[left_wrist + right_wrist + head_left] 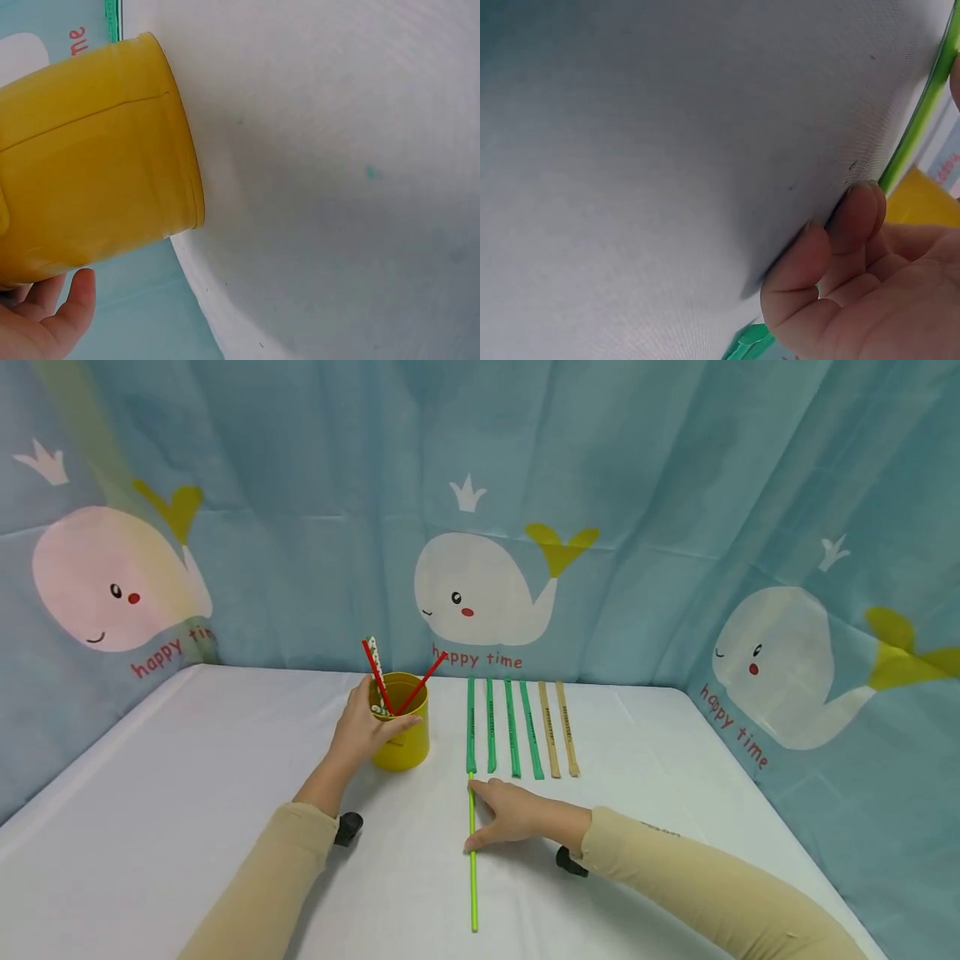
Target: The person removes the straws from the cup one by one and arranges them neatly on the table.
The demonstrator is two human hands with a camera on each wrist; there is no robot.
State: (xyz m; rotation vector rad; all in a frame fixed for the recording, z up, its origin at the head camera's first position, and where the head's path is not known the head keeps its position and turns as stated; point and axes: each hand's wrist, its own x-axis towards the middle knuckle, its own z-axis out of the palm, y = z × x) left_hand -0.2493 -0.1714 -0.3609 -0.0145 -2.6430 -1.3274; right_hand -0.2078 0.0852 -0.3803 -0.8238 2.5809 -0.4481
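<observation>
In the head view my left hand [363, 727] holds a yellow cup [408, 745] at its left side, with the thumb across the front rim. Two red sticks [423, 683] and green-and-white patterned straws [375, 653] lean inside the cup. My right hand [513, 812] holds a lime-green straw [473, 893] that lies lengthwise on the table, its thumb nearer me and its forefinger farther along. The straw's far end meets a green printed strip [471, 727]. The left wrist view shows the cup's side [97, 157] and curled left fingertips [81, 296].
Several green strips [512, 727] and two tan ones [550, 727] lie in a row on the white table [187, 793]. A blue whale-print curtain [337, 527] hangs around the back and sides. Black wrist-camera pieces [348, 828] show beneath my forearms.
</observation>
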